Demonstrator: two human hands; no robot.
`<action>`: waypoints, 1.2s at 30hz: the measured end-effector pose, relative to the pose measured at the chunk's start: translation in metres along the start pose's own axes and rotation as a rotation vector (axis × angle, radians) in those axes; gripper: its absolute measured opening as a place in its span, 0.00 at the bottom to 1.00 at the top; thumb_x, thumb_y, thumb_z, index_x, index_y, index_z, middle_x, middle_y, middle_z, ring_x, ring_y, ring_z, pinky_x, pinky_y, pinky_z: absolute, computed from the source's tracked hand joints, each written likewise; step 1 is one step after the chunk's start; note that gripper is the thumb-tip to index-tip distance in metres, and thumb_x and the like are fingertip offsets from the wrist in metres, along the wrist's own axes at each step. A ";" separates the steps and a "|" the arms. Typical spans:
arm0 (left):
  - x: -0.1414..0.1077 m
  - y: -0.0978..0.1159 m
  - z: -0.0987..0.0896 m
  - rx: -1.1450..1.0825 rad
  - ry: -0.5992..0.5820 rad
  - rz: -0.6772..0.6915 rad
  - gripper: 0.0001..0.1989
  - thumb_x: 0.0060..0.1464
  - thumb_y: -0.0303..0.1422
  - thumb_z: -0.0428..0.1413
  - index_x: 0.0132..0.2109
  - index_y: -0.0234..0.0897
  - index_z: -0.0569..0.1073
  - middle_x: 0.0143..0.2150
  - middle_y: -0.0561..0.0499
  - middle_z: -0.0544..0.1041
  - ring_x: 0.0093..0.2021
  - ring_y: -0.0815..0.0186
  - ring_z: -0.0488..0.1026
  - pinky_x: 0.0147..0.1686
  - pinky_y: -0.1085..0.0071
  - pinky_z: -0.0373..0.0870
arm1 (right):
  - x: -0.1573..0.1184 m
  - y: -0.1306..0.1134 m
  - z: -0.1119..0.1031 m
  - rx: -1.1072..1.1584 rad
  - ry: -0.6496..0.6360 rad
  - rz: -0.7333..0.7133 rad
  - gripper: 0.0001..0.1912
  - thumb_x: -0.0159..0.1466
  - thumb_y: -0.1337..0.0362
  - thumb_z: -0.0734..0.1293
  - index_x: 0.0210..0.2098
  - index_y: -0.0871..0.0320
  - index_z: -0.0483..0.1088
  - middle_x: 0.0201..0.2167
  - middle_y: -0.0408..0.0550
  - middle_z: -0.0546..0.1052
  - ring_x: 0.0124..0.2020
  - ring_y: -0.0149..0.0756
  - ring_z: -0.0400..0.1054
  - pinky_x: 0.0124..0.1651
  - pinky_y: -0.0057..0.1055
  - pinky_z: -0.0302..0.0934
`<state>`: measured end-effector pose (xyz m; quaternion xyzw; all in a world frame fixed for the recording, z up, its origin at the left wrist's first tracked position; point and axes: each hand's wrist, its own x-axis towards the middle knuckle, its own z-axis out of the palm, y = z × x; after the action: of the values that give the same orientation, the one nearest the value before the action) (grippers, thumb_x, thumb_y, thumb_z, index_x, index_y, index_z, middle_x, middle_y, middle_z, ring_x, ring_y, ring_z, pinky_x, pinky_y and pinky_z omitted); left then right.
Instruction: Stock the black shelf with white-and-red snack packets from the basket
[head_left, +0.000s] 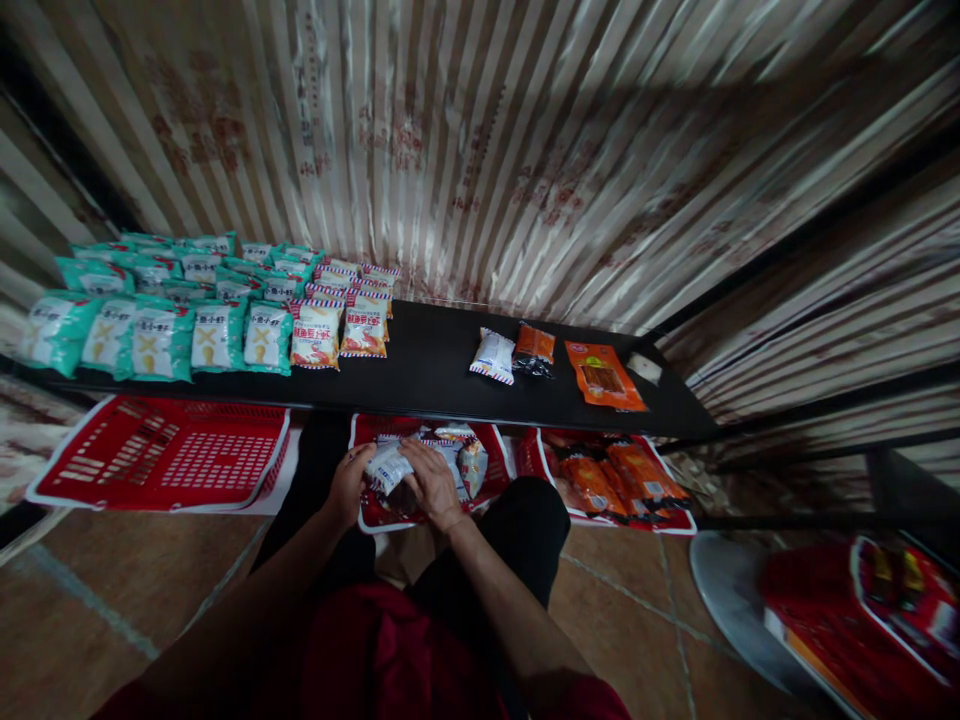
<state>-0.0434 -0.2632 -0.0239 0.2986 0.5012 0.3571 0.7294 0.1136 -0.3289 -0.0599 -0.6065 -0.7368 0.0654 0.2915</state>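
Observation:
Both hands are over the middle red basket (pixel 491 462), between my knees and below the shelf edge. My left hand (pixel 351 482) grips the left end of a silvery-white snack bag (pixel 388 467). At the bag's other side, the fingers of my right hand (pixel 433 482) close on its edge. More snack bags (pixel 471 466) lie in the basket just right of my right hand. Above, on the black shelf (pixel 431 350), stand rows of teal snack bags (pixel 161 340) and, beside them, red-and-white snack bags (pixel 364 322).
A white snack bag (pixel 493 356), an orange-and-black bag (pixel 534 348) and a flat orange packet (pixel 604 376) lie on the shelf's right half. Red baskets flank mine: one at left (pixel 225 462), one at right holding orange packets (pixel 645 475). A striped curtain (pixel 450 150) hangs behind.

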 end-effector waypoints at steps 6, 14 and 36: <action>0.013 -0.006 -0.001 -0.056 -0.024 0.001 0.20 0.37 0.43 0.61 0.37 0.34 0.73 0.36 0.48 0.76 0.35 0.63 0.73 0.31 0.72 0.69 | 0.003 0.001 0.001 0.073 0.020 0.094 0.20 0.66 0.61 0.57 0.56 0.58 0.62 0.54 0.53 0.70 0.56 0.39 0.62 0.56 0.41 0.58; 0.017 -0.002 -0.003 -0.003 -0.114 0.051 0.24 0.41 0.49 0.59 0.39 0.32 0.74 0.35 0.46 0.76 0.31 0.65 0.73 0.25 0.75 0.67 | 0.004 0.000 0.003 0.150 0.026 0.208 0.20 0.65 0.61 0.58 0.55 0.57 0.64 0.49 0.53 0.73 0.50 0.39 0.67 0.53 0.38 0.61; 0.021 0.005 0.010 -0.071 -0.171 0.114 0.24 0.38 0.47 0.63 0.38 0.34 0.72 0.32 0.48 0.79 0.32 0.61 0.76 0.35 0.67 0.72 | 0.017 -0.025 -0.001 0.920 0.055 0.585 0.21 0.60 0.50 0.62 0.46 0.55 0.70 0.40 0.46 0.77 0.41 0.40 0.71 0.49 0.39 0.64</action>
<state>-0.0296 -0.2444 -0.0277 0.3301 0.4062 0.3887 0.7583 0.0915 -0.3196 -0.0422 -0.5977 -0.4247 0.4433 0.5156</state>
